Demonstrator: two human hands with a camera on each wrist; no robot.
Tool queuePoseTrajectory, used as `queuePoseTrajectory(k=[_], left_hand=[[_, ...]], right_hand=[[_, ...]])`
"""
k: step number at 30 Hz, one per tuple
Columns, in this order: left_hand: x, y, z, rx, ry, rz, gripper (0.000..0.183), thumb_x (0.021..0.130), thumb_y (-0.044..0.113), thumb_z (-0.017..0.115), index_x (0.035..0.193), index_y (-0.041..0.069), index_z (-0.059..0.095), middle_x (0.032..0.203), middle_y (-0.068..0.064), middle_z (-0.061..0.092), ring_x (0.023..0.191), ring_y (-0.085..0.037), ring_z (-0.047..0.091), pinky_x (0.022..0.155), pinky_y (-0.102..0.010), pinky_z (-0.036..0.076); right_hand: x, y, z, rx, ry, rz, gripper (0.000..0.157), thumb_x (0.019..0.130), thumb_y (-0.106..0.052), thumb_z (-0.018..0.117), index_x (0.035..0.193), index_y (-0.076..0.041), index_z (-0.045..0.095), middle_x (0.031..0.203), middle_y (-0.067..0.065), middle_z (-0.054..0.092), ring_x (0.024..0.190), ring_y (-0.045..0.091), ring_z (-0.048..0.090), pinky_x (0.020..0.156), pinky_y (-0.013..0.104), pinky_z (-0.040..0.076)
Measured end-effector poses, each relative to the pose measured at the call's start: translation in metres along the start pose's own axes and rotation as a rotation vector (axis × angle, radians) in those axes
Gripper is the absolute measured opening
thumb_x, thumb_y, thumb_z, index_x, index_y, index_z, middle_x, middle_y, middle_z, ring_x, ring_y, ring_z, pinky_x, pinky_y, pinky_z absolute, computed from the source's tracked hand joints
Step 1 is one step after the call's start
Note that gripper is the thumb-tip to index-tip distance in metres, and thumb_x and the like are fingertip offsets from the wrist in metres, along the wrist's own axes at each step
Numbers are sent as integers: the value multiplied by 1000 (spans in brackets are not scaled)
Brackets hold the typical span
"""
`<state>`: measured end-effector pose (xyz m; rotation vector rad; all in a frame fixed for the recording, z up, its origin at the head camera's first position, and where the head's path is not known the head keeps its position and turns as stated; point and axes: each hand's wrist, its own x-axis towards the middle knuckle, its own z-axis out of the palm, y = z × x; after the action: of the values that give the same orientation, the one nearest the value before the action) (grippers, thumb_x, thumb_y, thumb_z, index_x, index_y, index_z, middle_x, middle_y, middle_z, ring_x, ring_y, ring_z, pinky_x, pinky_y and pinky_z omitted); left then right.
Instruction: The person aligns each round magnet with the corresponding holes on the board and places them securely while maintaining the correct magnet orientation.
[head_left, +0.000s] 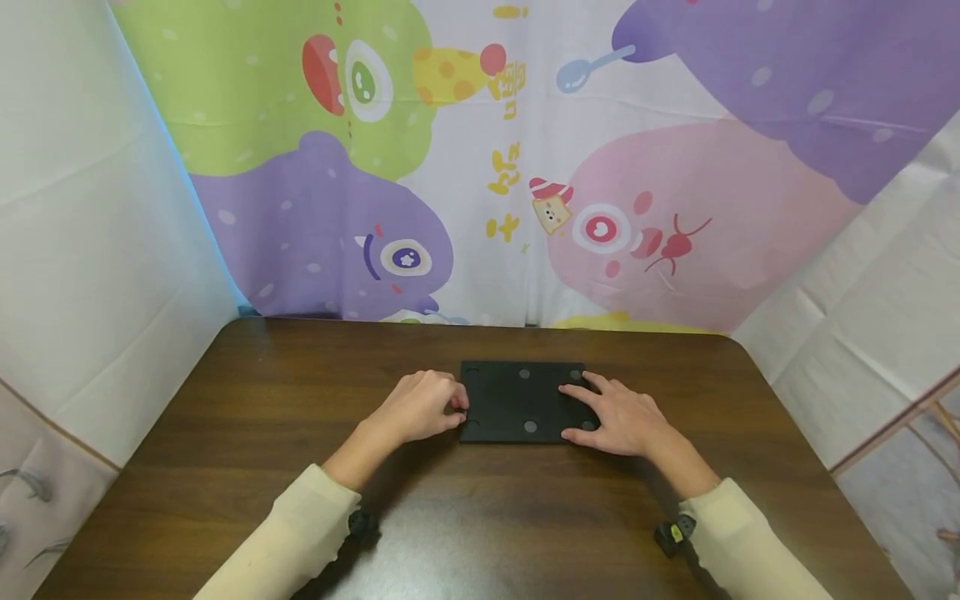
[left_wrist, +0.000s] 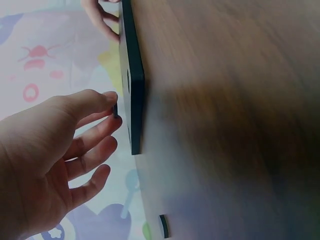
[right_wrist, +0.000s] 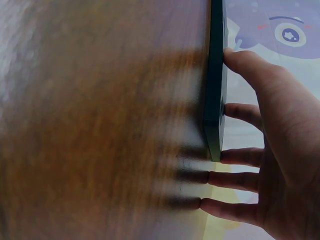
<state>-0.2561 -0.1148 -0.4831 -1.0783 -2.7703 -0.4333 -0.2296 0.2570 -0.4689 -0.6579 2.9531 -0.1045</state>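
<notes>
A flat black rectangular board point(head_left: 498, 400) lies on the table with round grey spots on its upper face and faint curved outlines near its left end. At that left end, my left hand point(head_left: 423, 406) pinches a small thin dark piece point(left_wrist: 115, 109) between thumb and forefinger, as the left wrist view shows. The other fingers of this hand point(left_wrist: 65, 155) are loosely bent and apart. My right hand point(head_left: 622, 417) spreads over the board's right end. In the right wrist view, its thumb and nearer fingertips point(right_wrist: 231, 156) touch the board point(right_wrist: 215, 85), while the outer fingers extend past its end.
The brown wooden table point(head_left: 225, 500) runs back to a curtain point(head_left: 495, 275) printed with cartoon figures. White cloth walls point(head_left: 90, 208) stand on both sides. A small dark curved thing point(left_wrist: 164, 226) shows near the table edge in the left wrist view.
</notes>
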Motion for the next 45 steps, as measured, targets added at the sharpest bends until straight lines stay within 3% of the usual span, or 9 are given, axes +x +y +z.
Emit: queuePoseTrajectory(k=[1,6,12,13,14,19,23,35,45], left_hand=[[0,11,-10,2,-14,-18,8,93,21,91,99,18,86,98,3,82,87,-19,79,70,-44,64],[2,16,-12,-23,-24,-23,8,94,22,91,100,18,86,100,3,83,88,-20,79,72,-46,65],[4,18,-8,-30,-18,19,9,96,24,89,101,18,86,99,4,82,90,-18,79,74,-42,65],[6,10,3,-24,-7,46,10,98,29,88,102,19,86,100,6,82,90,-16,78,73,-39,65],[4,20,-6,-32,-21,33,8,96,23,89,101,17,86,99,4,82,88,-17,78,72,-40,65],[3,24,-4,-17,-53,25,9,98,26,89,104,19,87,102,4,82,90,-18,79,71,-37,64],[1,35,-14,14,-96,-14,9,98,23,90,106,19,88,104,3,83,91,-19,79,72,-33,63],[-1,37,-12,18,-102,15,10,100,23,88,108,18,90,105,1,82,89,-18,79,72,-33,65],[0,35,-12,25,-75,34,4,95,23,92,96,20,90,97,5,82,86,-15,79,71,-31,64]], right_hand=[[0,0,0,1,0,0,84,100,-78,65,169,-33,52,178,20,46,152,49,58,77,58,64],[0,0,0,4,-1,1,84,100,-79,65,169,-33,52,177,21,46,151,49,59,79,60,64],[0,0,1,10,-1,1,83,100,-78,65,169,-33,52,178,20,46,151,49,59,78,59,64],[0,0,1,10,0,1,83,100,-78,65,169,-33,52,178,20,46,151,49,59,78,59,64],[0,0,1,10,0,1,83,100,-78,65,169,-33,52,178,20,46,151,49,59,77,58,64],[0,0,1,7,3,-1,83,100,-78,65,169,-33,52,178,20,46,151,49,59,75,56,63],[0,1,2,7,3,-2,83,100,-78,65,169,-34,52,178,20,46,152,49,58,74,55,63],[-1,0,0,10,8,1,84,100,-78,65,169,-33,52,178,20,46,153,49,58,70,51,61],[-1,-1,-1,14,9,-1,83,101,-76,66,169,-32,52,178,21,46,152,50,58,70,51,62]])
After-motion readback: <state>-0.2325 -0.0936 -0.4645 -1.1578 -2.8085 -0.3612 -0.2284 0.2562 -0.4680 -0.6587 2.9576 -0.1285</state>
